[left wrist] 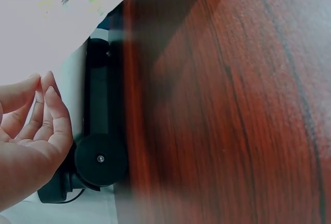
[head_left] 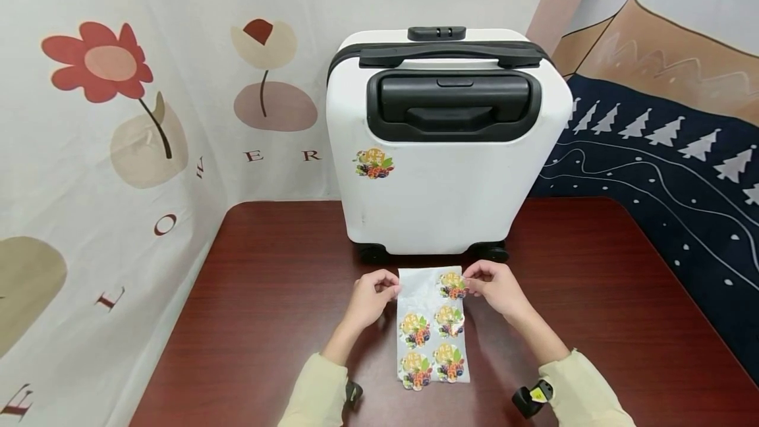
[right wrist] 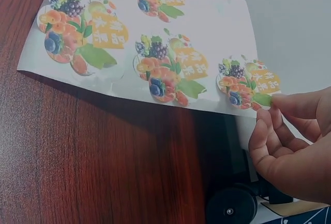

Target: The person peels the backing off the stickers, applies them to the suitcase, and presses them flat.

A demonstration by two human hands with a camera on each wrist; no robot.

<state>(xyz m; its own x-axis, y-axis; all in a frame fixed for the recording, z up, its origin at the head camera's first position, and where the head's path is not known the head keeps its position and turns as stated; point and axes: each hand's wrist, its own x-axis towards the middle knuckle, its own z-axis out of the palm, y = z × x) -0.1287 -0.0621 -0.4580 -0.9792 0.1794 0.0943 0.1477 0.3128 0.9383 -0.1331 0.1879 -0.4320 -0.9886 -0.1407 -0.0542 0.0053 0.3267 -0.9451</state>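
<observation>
A white sticker sheet [head_left: 420,295] is held up between both hands, in front of a white suitcase [head_left: 439,196]. Several fruit stickers [head_left: 449,361] are on the sheet, and its upper left part is bare. My left hand [head_left: 369,298] pinches the sheet's upper left edge between thumb and fingers. On the other side my right hand [head_left: 497,288] pinches the edge of the upper right fruit sticker [right wrist: 248,81], which still lies mostly against the sheet. Another fruit sticker [head_left: 375,163] is stuck on the suitcase's front, left of centre.
The suitcase stands upright on black wheels [head_left: 372,254] at the back of a dark red wooden table [head_left: 261,321]. Its black handle [head_left: 453,107] is folded in. Printed curtains [head_left: 178,31] hang behind and at the sides.
</observation>
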